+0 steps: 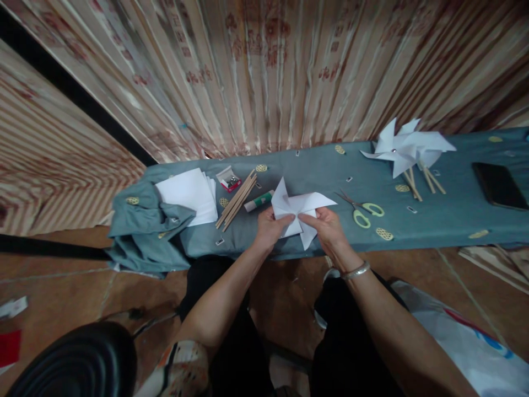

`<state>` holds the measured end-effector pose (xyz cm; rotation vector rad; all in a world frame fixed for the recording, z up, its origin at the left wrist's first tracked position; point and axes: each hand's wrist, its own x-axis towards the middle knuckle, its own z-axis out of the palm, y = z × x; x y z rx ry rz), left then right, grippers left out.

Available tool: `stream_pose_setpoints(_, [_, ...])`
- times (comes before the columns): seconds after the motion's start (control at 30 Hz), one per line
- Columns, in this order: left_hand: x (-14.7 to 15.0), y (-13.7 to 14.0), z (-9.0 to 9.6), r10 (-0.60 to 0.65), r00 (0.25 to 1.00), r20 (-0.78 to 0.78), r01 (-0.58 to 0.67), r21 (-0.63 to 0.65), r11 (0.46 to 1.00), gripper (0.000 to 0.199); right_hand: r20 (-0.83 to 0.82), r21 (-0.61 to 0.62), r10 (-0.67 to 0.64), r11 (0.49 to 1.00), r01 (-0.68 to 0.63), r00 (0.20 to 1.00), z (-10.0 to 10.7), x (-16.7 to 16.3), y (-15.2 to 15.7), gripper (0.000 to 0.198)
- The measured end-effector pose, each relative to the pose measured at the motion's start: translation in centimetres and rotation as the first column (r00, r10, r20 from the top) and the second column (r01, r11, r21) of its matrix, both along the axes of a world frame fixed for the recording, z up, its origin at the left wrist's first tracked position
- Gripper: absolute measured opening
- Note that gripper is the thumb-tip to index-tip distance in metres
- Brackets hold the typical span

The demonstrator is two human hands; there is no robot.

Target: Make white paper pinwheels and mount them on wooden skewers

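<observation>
Between my hands is a white paper pinwheel (303,203) with folded blades, held over the front edge of the cloth-covered bench. My left hand (270,226) grips its left side, thumb pressed near the centre. From the right, my right hand (325,225) pinches it, its thumb also close to the middle. The fingers beneath the paper are hidden. Just left of my left hand lies a glue stick (259,202) with a green and white label. Scissors (360,209) with light green handles rest, blades spread, to the right of my right hand.
Wooden sticks (237,199) lie beside a small open box (228,179) of metal pins. A stack of white paper (188,193) is at the left. Finished pinwheels (407,146) on sticks and a dark phone (500,186) sit at the right. A curtain (268,82) hangs behind the bench.
</observation>
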<state>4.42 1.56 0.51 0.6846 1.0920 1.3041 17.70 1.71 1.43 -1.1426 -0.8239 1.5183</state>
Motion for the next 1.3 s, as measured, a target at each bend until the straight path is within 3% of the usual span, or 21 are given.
stream_pose_setpoints(0.47, [-0.3,0.2,0.3,0.029,0.999,0.012,-0.029,0.006,1.0,0.03,0.013,0.018,-0.036,0.999,0.036,0.999,-0.5,-0.9,0.4,0.047])
stream_pose_setpoints(0.8, [-0.5,0.5,0.7,0.074,0.997,0.011,-0.074,0.02,0.997,0.025,-0.018,0.036,-0.059,0.998,0.06,0.998,0.3,-1.6,0.7,0.05])
stream_pose_setpoints(0.9, [-0.9,0.7,0.8,0.102,0.995,0.014,-0.103,0.032,0.994,0.025,-0.035,0.05,-0.12,0.991,0.121,0.992,0.2,-1.8,0.9,0.045])
stream_pose_setpoints(1.03, [-2.0,0.9,1.1,0.157,0.988,0.0,-0.157,0.031,0.987,0.024,-0.04,0.091,-0.226,0.969,0.229,0.973,-0.1,-1.6,1.1,0.04])
stream_pose_setpoints(1.3, [-7.3,1.3,3.1,0.33,0.938,0.104,-0.339,0.075,0.938,0.029,0.126,0.158,-0.199,0.971,0.179,0.972,-1.0,-1.2,1.4,0.031])
